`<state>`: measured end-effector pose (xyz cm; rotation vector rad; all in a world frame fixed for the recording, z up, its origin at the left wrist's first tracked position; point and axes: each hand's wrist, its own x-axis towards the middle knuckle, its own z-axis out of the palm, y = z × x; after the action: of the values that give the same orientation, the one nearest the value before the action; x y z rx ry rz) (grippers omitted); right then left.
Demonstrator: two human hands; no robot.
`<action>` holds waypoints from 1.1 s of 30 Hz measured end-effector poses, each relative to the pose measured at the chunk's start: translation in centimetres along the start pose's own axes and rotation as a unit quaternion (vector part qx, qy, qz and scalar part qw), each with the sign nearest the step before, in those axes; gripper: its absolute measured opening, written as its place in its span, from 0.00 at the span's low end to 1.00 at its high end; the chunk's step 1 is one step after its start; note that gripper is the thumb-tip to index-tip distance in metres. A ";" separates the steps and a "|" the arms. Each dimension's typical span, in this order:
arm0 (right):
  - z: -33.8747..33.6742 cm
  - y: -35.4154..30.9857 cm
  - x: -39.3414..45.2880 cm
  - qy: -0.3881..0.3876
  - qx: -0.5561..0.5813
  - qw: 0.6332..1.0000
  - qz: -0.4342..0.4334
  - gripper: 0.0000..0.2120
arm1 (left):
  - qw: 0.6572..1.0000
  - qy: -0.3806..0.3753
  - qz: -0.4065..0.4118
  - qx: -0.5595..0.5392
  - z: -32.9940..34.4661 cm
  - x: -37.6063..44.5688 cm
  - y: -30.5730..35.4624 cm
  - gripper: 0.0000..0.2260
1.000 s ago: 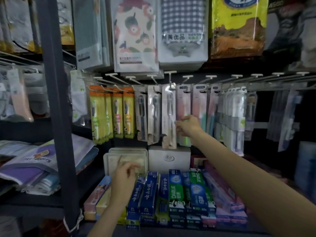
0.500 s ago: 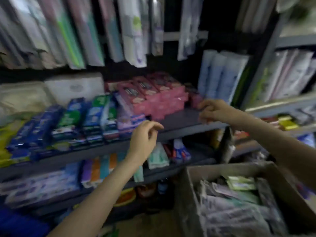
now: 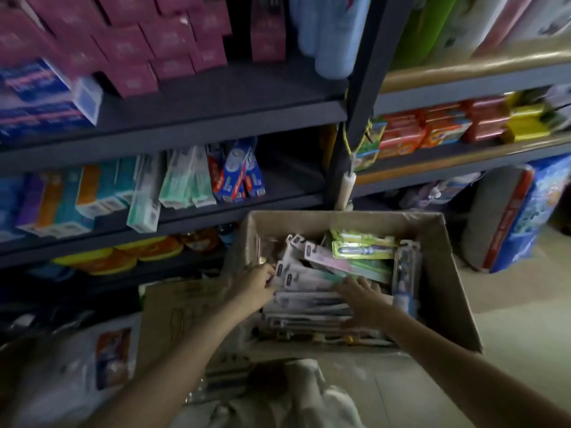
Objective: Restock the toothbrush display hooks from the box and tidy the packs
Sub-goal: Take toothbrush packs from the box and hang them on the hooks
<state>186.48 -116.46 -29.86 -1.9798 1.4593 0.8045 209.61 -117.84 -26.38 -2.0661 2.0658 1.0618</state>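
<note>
While both hands reach into box (image 3: 438, 273), left hand (image 3: 255, 285) fingers pinching toothbrush packs (image 3: 309, 291), right hand (image 3: 364, 299) flat atop

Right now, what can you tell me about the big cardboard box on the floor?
The cardboard box is plain brown, open at the top, and sits on the pale floor beside the dark shelves. Its walls look worn and a bit creased. Inside lies a loose pile of toothbrush packs, mostly white and grey, with a green pack near the back. The left hand and the right hand both reach in and touch the packs.
</note>
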 end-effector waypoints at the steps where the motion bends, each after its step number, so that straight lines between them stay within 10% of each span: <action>1: 0.4 -0.3 0.4 0.014 -0.020 1.000 -0.002 0.39 | 1.000 0.017 -0.004 -0.001 0.1 0.0 -0.2 0.07; 6: -0.8 0.4 1.0 0.017 -0.012 0.998 -0.065 0.36 | 0.999 0.037 -0.027 -0.025 -0.2 0.1 -0.3 0.10; 14: -2.8 5.8 -0.1 0.092 0.300 0.949 -0.024 0.29 | 0.991 0.052 -0.076 -0.096 -0.1 0.3 0.9 0.12; 21: -5.0 4.1 -2.3 0.112 0.641 0.755 -0.081 0.23 | 0.987 0.080 -0.086 -0.111 -0.8 -0.3 3.6 0.11; 30: -7.6 1.6 -4.3 0.165 0.715 0.673 -0.093 0.20 | 0.956 0.177 -0.149 -0.181 -3.4 -2.0 3.0 0.29; 33: -7.6 -0.3 -4.6 0.167 0.768 0.611 -0.098 0.21 | 0.885 0.108 -0.186 -0.413 -4.5 -3.3 2.6 0.23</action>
<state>186.75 -118.98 -21.32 -0.7728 1.2034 -0.8629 209.63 -117.39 -20.23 -2.8892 1.2454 1.9178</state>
